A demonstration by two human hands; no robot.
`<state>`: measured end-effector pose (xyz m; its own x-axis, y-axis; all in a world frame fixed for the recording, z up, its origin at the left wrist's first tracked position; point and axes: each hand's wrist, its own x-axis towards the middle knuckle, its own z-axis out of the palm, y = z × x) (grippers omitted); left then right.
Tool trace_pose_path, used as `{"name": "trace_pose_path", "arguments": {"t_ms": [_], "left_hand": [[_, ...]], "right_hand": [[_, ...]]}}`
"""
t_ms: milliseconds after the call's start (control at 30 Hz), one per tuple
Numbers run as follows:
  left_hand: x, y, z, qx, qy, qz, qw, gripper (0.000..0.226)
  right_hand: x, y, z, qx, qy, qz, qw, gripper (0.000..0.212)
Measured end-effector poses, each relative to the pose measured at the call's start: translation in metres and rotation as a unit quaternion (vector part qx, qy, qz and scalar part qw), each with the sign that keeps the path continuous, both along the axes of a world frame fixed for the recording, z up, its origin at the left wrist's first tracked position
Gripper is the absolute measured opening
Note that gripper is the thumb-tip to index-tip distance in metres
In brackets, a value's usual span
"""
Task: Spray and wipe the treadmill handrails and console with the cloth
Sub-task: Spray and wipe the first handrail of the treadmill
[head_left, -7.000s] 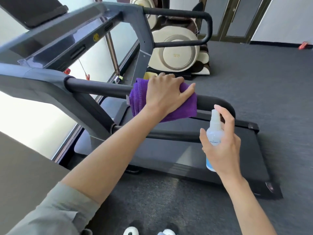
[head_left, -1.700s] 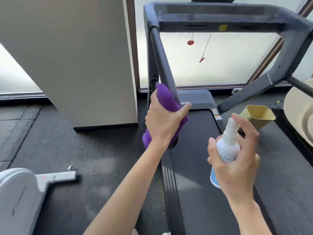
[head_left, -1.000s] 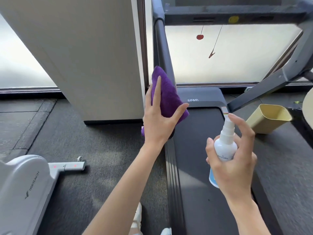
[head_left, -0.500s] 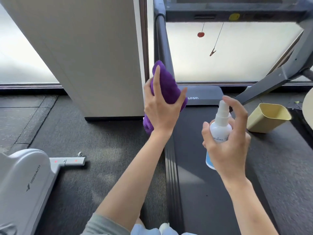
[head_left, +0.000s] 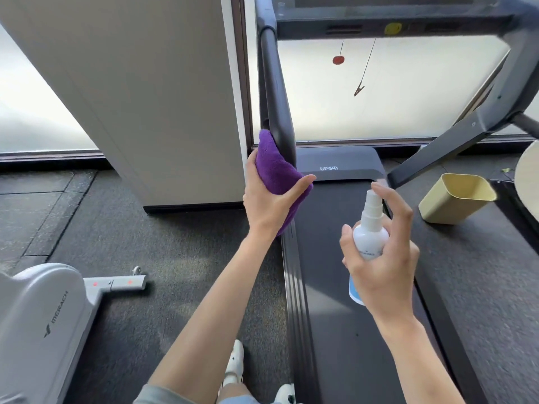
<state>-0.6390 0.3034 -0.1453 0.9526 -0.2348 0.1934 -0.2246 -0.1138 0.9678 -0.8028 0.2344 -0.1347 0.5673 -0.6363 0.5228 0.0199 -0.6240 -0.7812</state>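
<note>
Dark speckled carpet (head_left: pixel 180 258) covers the floor, with a frosted window behind the treadmill and a beige panel (head_left: pixel 145 97) standing just left of it. Left hand (head_left: pixel 269 204) is closed around a bunched purple cloth (head_left: pixel 277 167), thumb spread to the right, pressing the cloth against the lower end of the black left handrail (head_left: pixel 275 91). Cloth is plush and folded into a wad. Right hand (head_left: pixel 382 258) grips a white spray bottle (head_left: pixel 369 237) with a blue base, forefinger arched over the nozzle, held above the treadmill belt (head_left: pixel 344 330) and apart from the cloth. Console bar (head_left: pixel 393 21) spans the top edge, with a yellow sticker. Handrail sits close to the beige panel, leaving a narrow gap. A yellow bin (head_left: pixel 455 199) lies tilted right of the belt; a grey machine (head_left: pixel 40 325) occupies the lower left.
</note>
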Motion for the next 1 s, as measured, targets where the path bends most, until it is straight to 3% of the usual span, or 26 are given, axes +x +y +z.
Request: {"name": "trace_pose_path", "arguments": {"t_ms": [133,367,500,767,1000], "left_hand": [[0.011,-0.013,0.026,0.010,-0.038,0.056,0.998,0.109],[-0.013,0.008,-0.013,0.050,0.012,0.022,0.998,0.095],[-0.008,-0.007,0.016,0.022,-0.031,0.062,0.997,0.090],[0.055,-0.024,0.076,0.178,-0.029,-0.053,0.982,0.087],[0.068,-0.032,0.093,0.257,-0.025,-0.066,0.964,0.089]], "right_hand": [[0.001,-0.003,0.002,0.008,-0.002,-0.004,1.000,0.059],[0.009,0.002,0.006,0.006,-0.001,0.012,1.000,0.061],[0.016,0.003,0.004,0.006,0.008,0.008,1.000,0.060],[0.058,-0.003,0.023,-0.018,-0.005,-0.059,0.998,0.062],[0.080,-0.004,0.033,-0.031,-0.008,-0.079,0.996,0.063]]}}
